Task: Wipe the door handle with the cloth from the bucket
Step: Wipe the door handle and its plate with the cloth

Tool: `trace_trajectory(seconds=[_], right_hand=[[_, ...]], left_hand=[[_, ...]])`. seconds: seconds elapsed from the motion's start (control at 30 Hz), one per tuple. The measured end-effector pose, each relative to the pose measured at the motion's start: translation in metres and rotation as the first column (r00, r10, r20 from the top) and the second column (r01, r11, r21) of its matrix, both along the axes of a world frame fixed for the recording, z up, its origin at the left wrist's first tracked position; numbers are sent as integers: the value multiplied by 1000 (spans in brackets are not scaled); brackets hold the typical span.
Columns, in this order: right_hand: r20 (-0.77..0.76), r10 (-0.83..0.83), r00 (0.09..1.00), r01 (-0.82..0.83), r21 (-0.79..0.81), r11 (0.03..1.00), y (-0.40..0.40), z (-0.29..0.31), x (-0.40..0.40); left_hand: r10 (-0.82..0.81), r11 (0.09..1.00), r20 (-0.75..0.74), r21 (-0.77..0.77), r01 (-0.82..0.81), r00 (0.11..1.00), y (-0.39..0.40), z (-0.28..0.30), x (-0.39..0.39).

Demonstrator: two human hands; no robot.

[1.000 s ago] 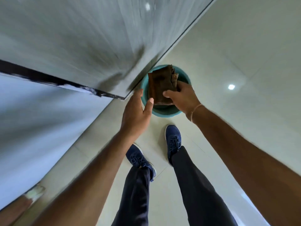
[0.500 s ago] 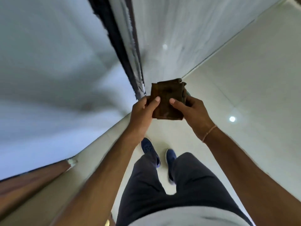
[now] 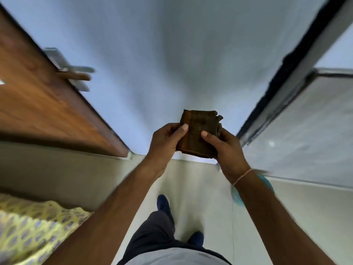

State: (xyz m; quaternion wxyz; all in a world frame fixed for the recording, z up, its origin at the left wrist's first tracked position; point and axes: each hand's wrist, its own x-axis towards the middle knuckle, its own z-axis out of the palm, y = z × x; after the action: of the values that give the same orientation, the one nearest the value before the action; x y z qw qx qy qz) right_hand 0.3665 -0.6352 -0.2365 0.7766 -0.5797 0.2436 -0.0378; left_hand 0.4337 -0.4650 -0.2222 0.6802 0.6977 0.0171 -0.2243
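Observation:
A folded brown cloth (image 3: pixel 200 131) is held up at chest height by both hands. My left hand (image 3: pixel 165 139) grips its left edge with the thumb on top. My right hand (image 3: pixel 225 148) holds its right side, thumb pressed on the front. The metal door handle (image 3: pixel 76 70) sticks out from the edge of a brown wooden door (image 3: pixel 38 96) at the upper left, well apart from the cloth. The teal bucket (image 3: pixel 236 196) stands on the floor at the lower right, mostly hidden behind my right forearm.
A pale wall (image 3: pixel 162 64) fills the middle. A grey cabinet or panel with a dark edge (image 3: pixel 298 121) runs along the right. A yellow patterned fabric (image 3: pixel 32 230) lies at the lower left. My feet in blue shoes (image 3: pixel 164 204) stand on light floor tiles.
The cloth came up out of the bucket, and my left hand took hold of it too. The view swung left, bringing the wooden door and handle into sight.

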Motion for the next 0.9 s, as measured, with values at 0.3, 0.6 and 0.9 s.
trace_trajectory(seconds=[0.3,0.6,0.9], right_hand=[[72,218,973,-228,205,952,119,46,87],[17,135,991,-136,84,987,212,58,194],[129,159,979,-51,-598,800,273,84,287]], left_hand=[[207,977,71,-62,-203,976,128,33,61],[95,935,392,282,-217,915,246,35,179],[-387,582,790,609,-539,475,312,37,277]])
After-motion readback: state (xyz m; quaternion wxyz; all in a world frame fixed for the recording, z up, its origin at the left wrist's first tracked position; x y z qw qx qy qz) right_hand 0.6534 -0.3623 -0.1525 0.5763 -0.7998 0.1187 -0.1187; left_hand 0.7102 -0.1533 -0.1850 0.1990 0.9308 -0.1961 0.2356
